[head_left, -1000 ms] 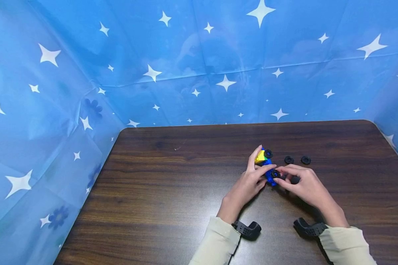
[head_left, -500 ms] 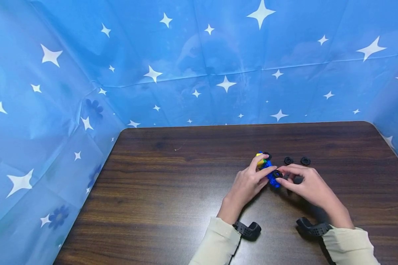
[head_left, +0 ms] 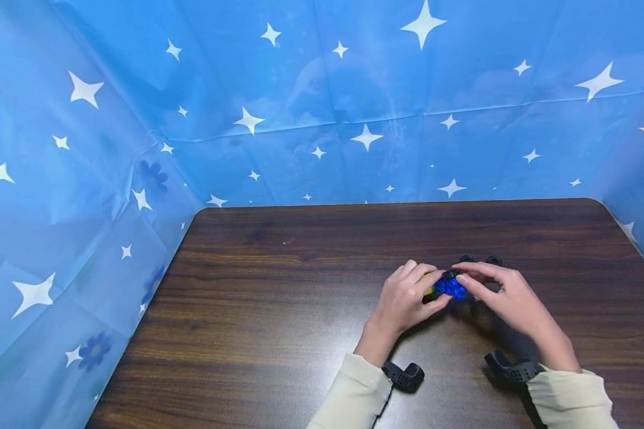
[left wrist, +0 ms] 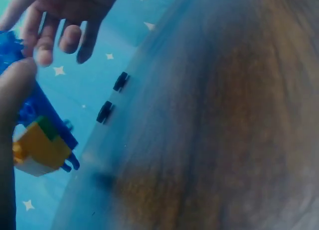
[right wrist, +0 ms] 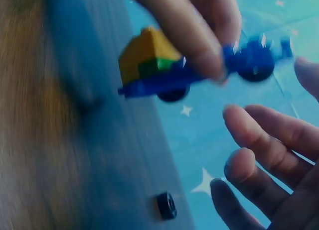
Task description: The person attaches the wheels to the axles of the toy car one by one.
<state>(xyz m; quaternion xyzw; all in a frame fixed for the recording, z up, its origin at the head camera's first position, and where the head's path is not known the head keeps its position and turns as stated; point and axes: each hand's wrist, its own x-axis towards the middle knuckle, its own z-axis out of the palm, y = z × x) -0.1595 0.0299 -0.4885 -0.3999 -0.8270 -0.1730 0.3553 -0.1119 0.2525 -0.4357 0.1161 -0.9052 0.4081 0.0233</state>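
My left hand [head_left: 405, 298] holds a toy brick car [head_left: 451, 288] above the table, its fingers and thumb around the middle. The chassis is blue, with yellow and green bricks at one end, plain in the right wrist view. Two black wheels, a front one [right wrist: 256, 70] and a rear one [right wrist: 174, 94], sit along its visible side. My right hand [head_left: 507, 295] is beside the car's blue end. In the right wrist view its fingers are spread and loosely bent, apart from the car. From the head view, fingers partly hide the car.
Two loose black wheels lie on the wooden table [head_left: 247, 310] behind the right hand: a left one [left wrist: 105, 112] and a right one [left wrist: 120, 81] in the left wrist view. A blue star-patterned cloth [head_left: 300, 89] rises behind the table and at its sides.
The car has turned in the left hand and moved slightly right, its yellow end now mostly covered by fingers. The right fingers, earlier at the near wheel, now look separated from it.
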